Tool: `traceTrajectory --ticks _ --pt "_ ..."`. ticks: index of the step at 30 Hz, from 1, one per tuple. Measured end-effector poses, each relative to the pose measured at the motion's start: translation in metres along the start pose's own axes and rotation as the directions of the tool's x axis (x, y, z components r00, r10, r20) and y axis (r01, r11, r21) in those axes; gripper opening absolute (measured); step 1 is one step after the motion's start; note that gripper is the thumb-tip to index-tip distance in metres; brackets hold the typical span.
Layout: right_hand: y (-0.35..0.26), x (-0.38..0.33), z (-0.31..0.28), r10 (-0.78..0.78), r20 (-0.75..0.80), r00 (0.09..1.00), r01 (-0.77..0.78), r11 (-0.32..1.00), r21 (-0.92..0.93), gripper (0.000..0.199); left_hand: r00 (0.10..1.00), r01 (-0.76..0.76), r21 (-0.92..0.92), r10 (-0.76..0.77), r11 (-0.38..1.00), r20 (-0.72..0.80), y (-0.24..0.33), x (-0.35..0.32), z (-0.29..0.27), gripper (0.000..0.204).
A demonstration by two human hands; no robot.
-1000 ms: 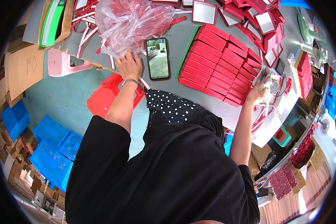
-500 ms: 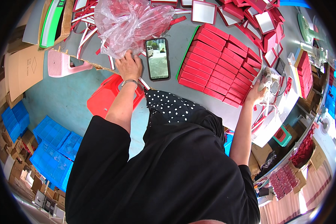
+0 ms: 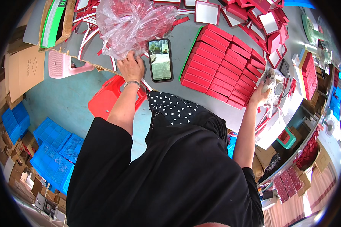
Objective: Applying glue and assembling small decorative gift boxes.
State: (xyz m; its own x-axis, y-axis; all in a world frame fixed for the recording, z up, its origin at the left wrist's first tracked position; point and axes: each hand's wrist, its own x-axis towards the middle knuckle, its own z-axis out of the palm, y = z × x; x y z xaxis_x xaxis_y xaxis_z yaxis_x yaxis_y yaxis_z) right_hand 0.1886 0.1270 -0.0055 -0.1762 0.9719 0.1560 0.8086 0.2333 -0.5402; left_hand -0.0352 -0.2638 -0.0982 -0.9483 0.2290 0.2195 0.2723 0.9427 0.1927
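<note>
Crowding the grey bench [image 3: 182, 32], a block of closed red boxes [image 3: 216, 62] stands in rows between the two hands, with a thin green edge along its left side. A phone [image 3: 160, 60], its screen lit with a street scene, lies between that block and the left hand [image 3: 132, 68]. Beyond, open box trays [image 3: 207, 12], red outside and white inside, run into a jumbled heap [image 3: 269, 22] at the far right. Red and white strips [image 3: 88, 39] lie tangled at the far left. Below the bench edge are a red stool [image 3: 106, 99] and blue crates [image 3: 51, 130].

At the bench's near edge, the left hand rests palm down, thumb apart from the fingers, its fingertips at the lower rim of a plastic bag [image 3: 134, 24]. The bag is clear, crumpled and shiny, with red showing through. The right hand [image 3: 260, 94] is on a pale gadget [image 3: 278, 87] beside the block; whether it grips, I cannot tell. The gadget looks clear and whitish, with a round grey part.
</note>
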Motion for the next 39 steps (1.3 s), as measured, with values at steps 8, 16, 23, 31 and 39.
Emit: traceTrajectory --ticks 8,16,23,31,39 --pt "0.0018 0.0001 0.0015 -0.019 -0.001 1.0 0.019 0.999 0.046 0.044 1.0 0.015 -0.006 -0.015 1.0 0.027 0.0001 0.0002 0.0007 0.03" --pt "0.0022 0.0003 0.0011 0.003 0.007 1.0 -0.004 0.999 0.051 0.042 0.999 0.022 -0.009 -0.021 1.0 0.041 0.0007 0.0 0.0001 0.029" --pt "0.0001 -0.0006 0.0005 -0.01 0.007 1.0 0.009 0.999 0.038 0.043 0.999 0.016 -0.007 -0.016 1.0 0.029 0.0006 0.0 -0.0003 0.029" --pt "0.0033 0.0015 0.0022 -0.003 0.004 1.0 0.003 0.999 0.036 0.044 1.0 0.006 -0.01 -0.005 1.0 0.021 -0.0014 0.0004 0.002 0.03" --pt "0.0027 0.0006 0.0021 0.005 0.013 1.0 -0.006 0.998 0.057 0.045 0.999 0.015 -0.013 -0.015 1.0 0.029 -0.0015 -0.0001 0.0019 0.03"
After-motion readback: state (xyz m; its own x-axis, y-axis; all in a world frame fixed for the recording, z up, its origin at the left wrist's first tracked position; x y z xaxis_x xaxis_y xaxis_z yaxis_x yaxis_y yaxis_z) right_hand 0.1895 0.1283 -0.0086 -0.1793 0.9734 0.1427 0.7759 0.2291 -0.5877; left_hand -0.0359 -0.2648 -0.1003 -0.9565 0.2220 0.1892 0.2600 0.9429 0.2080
